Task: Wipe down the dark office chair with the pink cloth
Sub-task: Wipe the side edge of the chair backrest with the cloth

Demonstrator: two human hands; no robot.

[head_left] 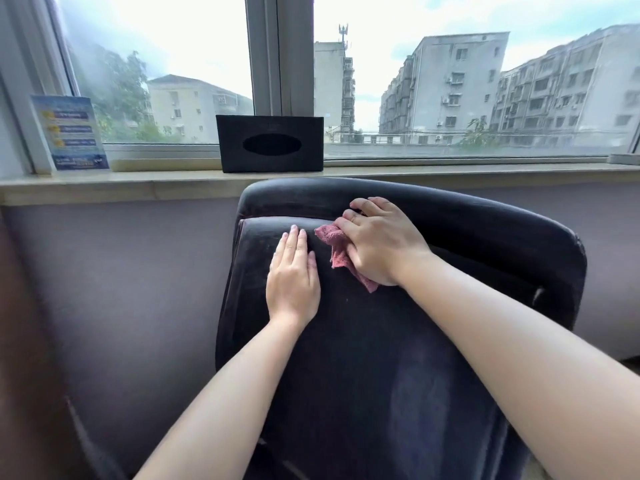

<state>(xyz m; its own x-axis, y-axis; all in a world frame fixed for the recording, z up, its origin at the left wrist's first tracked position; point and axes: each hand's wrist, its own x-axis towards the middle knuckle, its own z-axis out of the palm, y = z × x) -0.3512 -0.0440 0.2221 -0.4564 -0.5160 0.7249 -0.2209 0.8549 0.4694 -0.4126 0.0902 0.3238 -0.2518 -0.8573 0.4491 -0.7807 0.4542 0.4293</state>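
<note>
The chair faces the window, its base cut off below. The left hand lies flat, fingers straight, on the backrest. The right hand presses the cloth near the top edge, hiding most of it.

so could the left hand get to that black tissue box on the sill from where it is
Probably yes. The left hand lies flat and open on the chair back, holding nothing, and the black tissue box stands on the windowsill just beyond the chair's top edge, with nothing visible between them.
</note>
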